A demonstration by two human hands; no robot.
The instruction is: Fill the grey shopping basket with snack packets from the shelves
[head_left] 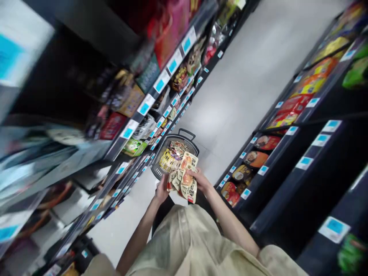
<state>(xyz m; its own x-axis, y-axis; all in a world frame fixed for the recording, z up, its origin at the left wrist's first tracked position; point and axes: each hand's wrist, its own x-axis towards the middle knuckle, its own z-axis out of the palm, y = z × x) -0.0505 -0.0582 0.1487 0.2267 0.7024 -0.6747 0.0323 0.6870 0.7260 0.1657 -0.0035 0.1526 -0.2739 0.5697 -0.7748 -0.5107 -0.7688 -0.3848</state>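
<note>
Currently, our left hand point(162, 188): we have it closed on one edge of the stack, on the near side of the shopping basket.
Our right hand point(201, 181): we grasp the opposite edge, thumb laid over the top.
Cream printed food packets point(188, 184): we hold several, fanned and overlapping, between both hands; in view they cover part of the basket's near end, though we cannot tell how high above it they are.
Shopping basket point(156, 171): inside it we see yellow packets point(166, 161) and, beside them, shiny snack packets point(178, 147).
Shelves: left of the basket we have a rack with price tags point(160, 81); to its right, another with round-lidded tubs point(243, 174).
Step in hand: we seem to be spreading or sorting the packets.
Next move: we judge it calls for a steady pinch on both edges, since loose packets could slip out of the fan.
</note>
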